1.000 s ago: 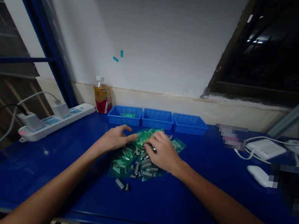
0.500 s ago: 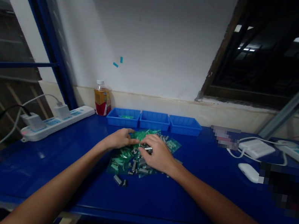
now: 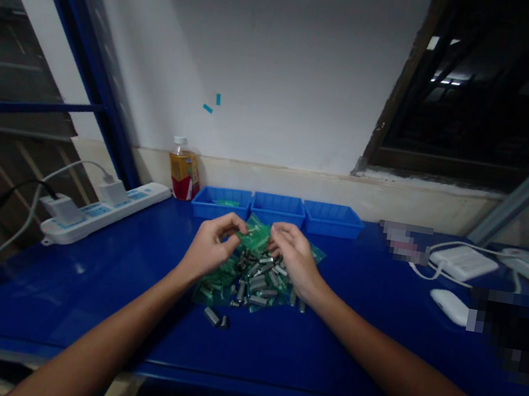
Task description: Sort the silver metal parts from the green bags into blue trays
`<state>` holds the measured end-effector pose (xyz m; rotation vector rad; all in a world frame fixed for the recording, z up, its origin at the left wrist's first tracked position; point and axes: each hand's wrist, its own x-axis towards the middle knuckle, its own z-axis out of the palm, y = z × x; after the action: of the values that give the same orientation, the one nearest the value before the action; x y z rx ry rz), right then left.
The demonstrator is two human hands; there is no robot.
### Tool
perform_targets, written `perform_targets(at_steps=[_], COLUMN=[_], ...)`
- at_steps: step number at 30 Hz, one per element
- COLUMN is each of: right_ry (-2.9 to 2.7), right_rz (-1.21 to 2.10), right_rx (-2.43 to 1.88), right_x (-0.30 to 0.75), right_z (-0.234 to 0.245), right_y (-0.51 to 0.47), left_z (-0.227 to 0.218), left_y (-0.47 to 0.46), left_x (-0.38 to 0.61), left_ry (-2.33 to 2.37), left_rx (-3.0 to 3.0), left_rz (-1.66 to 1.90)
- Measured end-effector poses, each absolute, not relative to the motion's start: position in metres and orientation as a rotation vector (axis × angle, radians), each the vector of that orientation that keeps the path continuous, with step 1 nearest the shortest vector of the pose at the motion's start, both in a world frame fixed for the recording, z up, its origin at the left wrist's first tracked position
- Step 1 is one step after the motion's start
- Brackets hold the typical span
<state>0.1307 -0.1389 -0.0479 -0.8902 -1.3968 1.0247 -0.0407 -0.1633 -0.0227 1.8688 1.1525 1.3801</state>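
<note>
A heap of small green bags (image 3: pixel 226 273) and several short grey metal cylinders (image 3: pixel 260 284) lies on the blue table (image 3: pixel 74 301). Both hands are raised just above its far side. My left hand (image 3: pixel 209 248) and my right hand (image 3: pixel 292 257) pinch opposite ends of one green bag (image 3: pixel 254 239) held between them. Two loose cylinders (image 3: pixel 215 317) lie on the near side of the heap.
Three blue trays (image 3: pixel 278 210) stand in a row behind the heap, the left one holding something green. A drink bottle (image 3: pixel 182 169) stands by the wall. A white power strip (image 3: pixel 100 211) with plugs lies at left. White devices (image 3: pixel 467 262) and cables lie at right.
Both hands rose off the heap. They went from lying on the bags and cylinders to pinching one green bag held up between them.
</note>
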Motion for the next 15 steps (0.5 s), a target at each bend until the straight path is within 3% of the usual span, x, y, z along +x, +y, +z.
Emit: perform_targets(at_steps=[15], right_ry=[-1.733], right_rz=[0.258], right_rx=[-0.676], right_x=[0.129], right_z=[-0.040], right_y=[-0.166], left_z=[-0.030], left_y=[-0.158], left_x=[-0.040], left_ry=[1.242], left_rx=[1.886], left_rz=[1.212])
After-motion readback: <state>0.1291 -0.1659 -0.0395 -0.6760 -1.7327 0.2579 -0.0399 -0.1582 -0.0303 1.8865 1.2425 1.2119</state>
